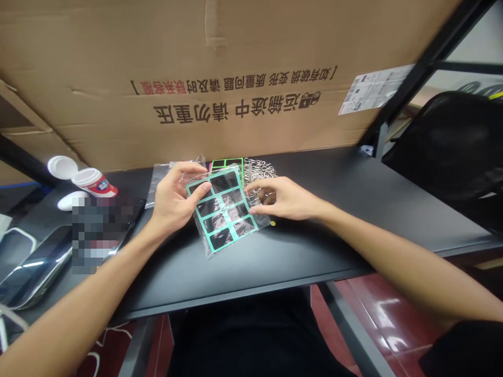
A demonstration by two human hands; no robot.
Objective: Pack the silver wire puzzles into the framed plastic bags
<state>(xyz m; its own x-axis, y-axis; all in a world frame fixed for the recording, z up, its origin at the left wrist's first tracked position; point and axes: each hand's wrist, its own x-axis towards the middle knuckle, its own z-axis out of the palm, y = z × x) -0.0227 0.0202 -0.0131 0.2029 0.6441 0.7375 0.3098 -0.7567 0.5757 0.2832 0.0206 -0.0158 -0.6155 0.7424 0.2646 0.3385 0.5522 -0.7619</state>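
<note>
One big cardboard panel [251,42] stands behind the black table [334,183]. Over the table's middle, the left hand [175,196] pinches a clear bag [264,217] between thumb and fingers; the right hand [285,199] is half curled at its other edge, grip unclear. Its teal-framed sheet [220,207] looks fully inside; I cannot tell whether it is sealed. Behind, a green-framed sheet [227,161] and silvery metal pieces [266,168] lie apart, unhandled.
</note>
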